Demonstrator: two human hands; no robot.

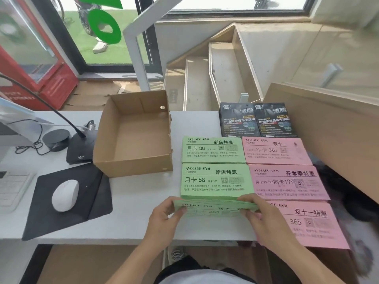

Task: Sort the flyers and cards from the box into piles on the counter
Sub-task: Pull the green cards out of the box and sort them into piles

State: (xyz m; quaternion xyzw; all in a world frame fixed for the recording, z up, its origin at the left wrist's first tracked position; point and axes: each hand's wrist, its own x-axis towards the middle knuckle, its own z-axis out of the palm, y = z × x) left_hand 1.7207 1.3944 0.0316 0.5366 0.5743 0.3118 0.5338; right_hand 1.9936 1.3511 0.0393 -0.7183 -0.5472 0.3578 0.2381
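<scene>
Printed gym flyers on the worktop

Both green piles, far (213, 149) and near (212, 180), read "AVOCADO-GYM", "新店特惠", "月卡 88". At 3 o'clock of them, the far pink pile (275, 150) shows "双十一", "年卡 365"; the middle pink pile (287, 182) "开学季特惠", "月卡99 学期卡199"; the nearest pink pile (311, 224) "双十一特惠", "365". The green stack in the hands (215, 208) shows "365", partly blurred. At 12 o'clock, the black flyers (257, 119) read "减脂", "牛油果健身年卡活动".
</scene>
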